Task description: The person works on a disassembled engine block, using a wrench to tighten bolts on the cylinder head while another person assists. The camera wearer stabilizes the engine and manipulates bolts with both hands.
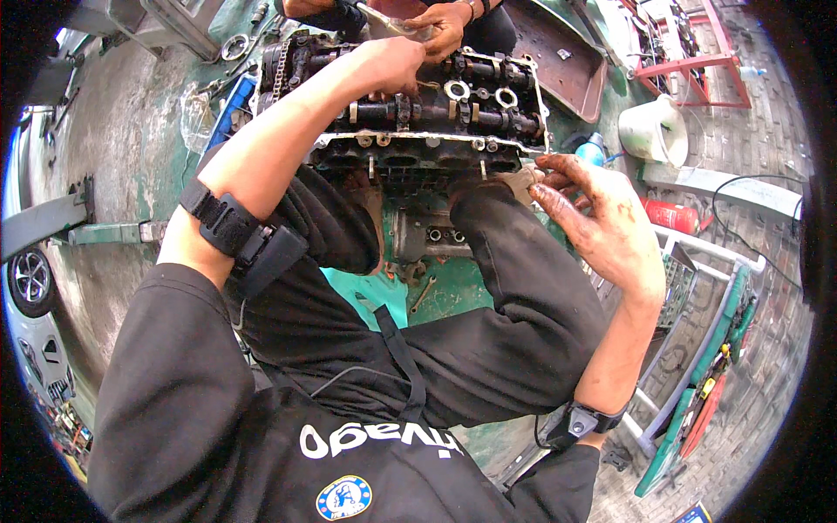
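A greasy engine cylinder head (410,113) with exposed camshafts lies before me. My left hand (397,65) reaches over its far half, fingers curled and turned away, so what they hold is hidden. It is close to a co-worker's hand (443,26), which grips a pale, shiny object (397,22) I cannot identify. At the near right corner of the cylinder head, my right hand (597,213) hovers with oil-stained fingers half bent and thumb apart, nothing visible between them. Just beyond its fingertips is a pale shape (521,183), partly hidden.
Below the cylinder head, between my legs, lie a metal engine part (427,235) and a wrench (423,295). A brown tray (558,61) stands far right, near a white bucket (654,131), a blue bottle (591,150) and a red can (671,213). A metal-framed creeper (697,383) lies right.
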Demonstrator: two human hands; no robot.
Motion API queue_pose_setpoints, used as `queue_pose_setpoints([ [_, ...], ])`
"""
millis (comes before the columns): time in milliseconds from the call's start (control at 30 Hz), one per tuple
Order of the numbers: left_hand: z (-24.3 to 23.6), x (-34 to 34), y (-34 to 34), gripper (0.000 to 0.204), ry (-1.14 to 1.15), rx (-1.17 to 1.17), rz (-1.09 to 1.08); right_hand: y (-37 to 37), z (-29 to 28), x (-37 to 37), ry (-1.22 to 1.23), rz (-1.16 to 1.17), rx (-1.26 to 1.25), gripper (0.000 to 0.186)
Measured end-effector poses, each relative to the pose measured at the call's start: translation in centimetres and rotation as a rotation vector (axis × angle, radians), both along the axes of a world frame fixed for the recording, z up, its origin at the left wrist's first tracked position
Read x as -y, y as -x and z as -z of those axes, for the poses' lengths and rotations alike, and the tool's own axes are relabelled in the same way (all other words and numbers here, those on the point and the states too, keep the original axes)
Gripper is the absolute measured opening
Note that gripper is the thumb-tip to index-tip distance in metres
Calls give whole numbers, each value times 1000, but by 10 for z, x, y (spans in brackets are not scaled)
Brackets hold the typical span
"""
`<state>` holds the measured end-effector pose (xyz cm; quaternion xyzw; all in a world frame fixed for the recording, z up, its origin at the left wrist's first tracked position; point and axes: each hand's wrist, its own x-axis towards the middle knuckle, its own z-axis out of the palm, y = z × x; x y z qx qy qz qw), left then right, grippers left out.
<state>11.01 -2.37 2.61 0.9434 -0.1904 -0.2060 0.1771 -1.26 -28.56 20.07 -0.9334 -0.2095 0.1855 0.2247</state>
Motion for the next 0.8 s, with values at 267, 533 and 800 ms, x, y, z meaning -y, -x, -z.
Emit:
queue_pose_setpoints([
  [267,-8,-2,-2,24,21,2,88,0,-1,1,13,5,-2,29],
  [533,-11,-2,0,29,-31,141,-80,1,1,3,-11,-17,63,29],
  [800,2,-5,-6,50,-41,-28,-122,-1,0,3,52,-39,61,15],
])
